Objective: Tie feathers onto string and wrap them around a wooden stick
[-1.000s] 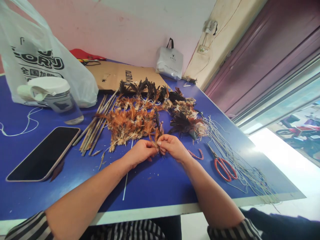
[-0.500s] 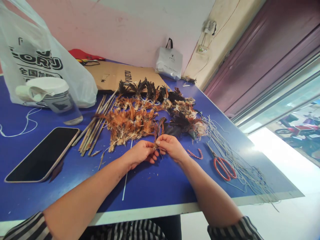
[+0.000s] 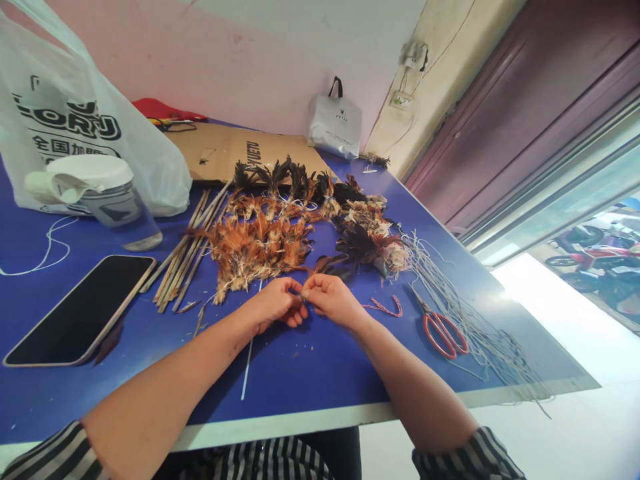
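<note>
Since its base presumably needs keeping together, dark feather tuft point(image 3: 329, 266) sits pinched in the fingertip-to-fingertip grip of left hand point(image 3: 281, 304) and right hand point(image 3: 334, 300), over tabletop point(image 3: 310, 383) beside brown feather bundles point(image 3: 257, 250), red-handled scissors point(image 3: 444, 335) off right, likely for easy reach.

Feathers point(image 3: 263, 250) look soft and ragged, sticks point(image 3: 186, 257) rough and woody, cardboard point(image 3: 220, 150) matt, the tabletop point(image 3: 330, 373) smooth and glossy

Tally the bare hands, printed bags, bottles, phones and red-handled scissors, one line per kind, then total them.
Hands: 2 (left hand, right hand)
Printed bags: 2 (white bag, silver bag)
Bottle: 1
Phone: 1
Scissors: 1
Total: 7
</note>
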The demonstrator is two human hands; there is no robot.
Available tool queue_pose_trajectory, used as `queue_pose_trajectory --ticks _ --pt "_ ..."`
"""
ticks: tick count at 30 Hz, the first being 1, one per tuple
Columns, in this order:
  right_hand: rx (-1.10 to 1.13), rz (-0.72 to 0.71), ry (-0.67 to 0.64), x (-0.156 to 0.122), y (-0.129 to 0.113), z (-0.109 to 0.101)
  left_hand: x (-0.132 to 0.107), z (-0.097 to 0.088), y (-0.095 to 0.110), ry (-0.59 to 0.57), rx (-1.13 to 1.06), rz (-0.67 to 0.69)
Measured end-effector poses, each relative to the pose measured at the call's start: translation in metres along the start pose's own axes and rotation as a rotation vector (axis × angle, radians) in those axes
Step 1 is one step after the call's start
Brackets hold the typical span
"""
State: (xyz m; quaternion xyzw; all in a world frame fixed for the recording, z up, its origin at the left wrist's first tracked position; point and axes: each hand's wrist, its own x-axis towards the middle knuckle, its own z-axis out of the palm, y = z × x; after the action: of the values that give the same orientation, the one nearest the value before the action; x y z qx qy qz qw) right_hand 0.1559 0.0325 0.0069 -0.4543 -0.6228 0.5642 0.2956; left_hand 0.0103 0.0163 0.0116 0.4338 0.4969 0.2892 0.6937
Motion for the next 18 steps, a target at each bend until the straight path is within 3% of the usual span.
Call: queue_pose_trajectory --ticks 3,6,12,18 --pt "-0.082 -0.036 0.068 -0.001 -0.002 0.004 0.003 -0.001 -0.002 -0.016 0.013 -0.005" --pt "0.004 -0.013 0.098 0.001 0.000 0.004 0.004 0.000 -0.004 -0.019 0.015 -0.010" --pt "0.393 0.156 -0.019 0.008 0.009 -0.004 0.004 0.003 -0.010 0.009 0.146 0.066" --pt "0.482 0.223 -0.091 0.011 0.011 -0.008 0.006 0.001 -0.014 0.134 0.368 0.260"
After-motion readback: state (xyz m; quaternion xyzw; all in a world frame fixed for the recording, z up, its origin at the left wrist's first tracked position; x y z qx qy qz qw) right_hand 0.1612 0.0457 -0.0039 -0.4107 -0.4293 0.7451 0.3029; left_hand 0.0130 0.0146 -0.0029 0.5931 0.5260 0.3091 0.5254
